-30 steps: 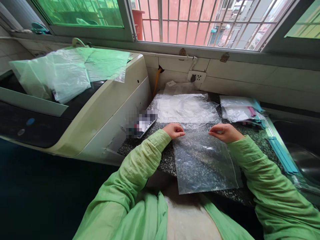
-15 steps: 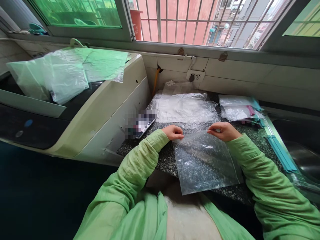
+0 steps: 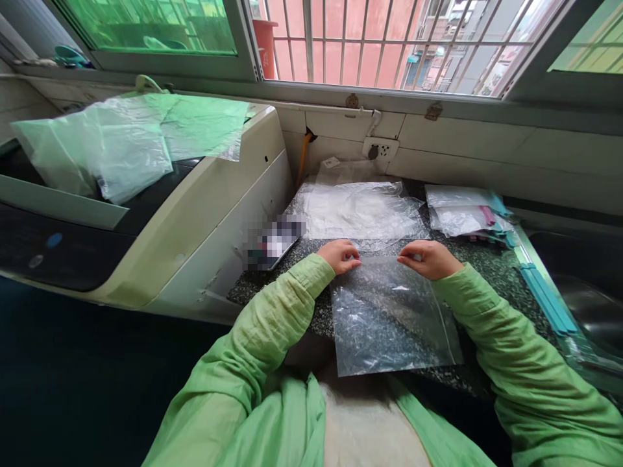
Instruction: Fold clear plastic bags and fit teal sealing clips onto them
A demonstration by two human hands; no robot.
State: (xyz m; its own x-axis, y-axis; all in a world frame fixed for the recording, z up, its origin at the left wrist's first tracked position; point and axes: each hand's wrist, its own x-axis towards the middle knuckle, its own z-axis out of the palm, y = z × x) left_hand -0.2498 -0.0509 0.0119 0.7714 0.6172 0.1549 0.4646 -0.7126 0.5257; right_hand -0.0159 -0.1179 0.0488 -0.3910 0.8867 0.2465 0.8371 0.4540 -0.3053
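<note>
A clear plastic bag (image 3: 389,324) hangs between my hands, its lower part over the front edge of the speckled counter. My left hand (image 3: 339,255) pinches its upper left edge between thumb and fingers. On the upper right, my right hand (image 3: 429,258) grips the same edge in a pinch. Just beyond my hands lies a pile of clear plastic bags (image 3: 360,211). To the right of that pile is a stack of folded bags (image 3: 462,211) with teal and pink strips.
A phone (image 3: 282,246), partly blurred out, lies left of my hands. The washing machine (image 3: 209,240) at left carries more plastic bags (image 3: 136,139). Teal slider strips (image 3: 548,295) lie by the sink (image 3: 584,285) at right. A wall socket (image 3: 382,148) sits behind the counter (image 3: 318,314).
My right hand has shifted slightly left, closer to my left hand, which has moved a little right. The bag's lower part has swung left.
</note>
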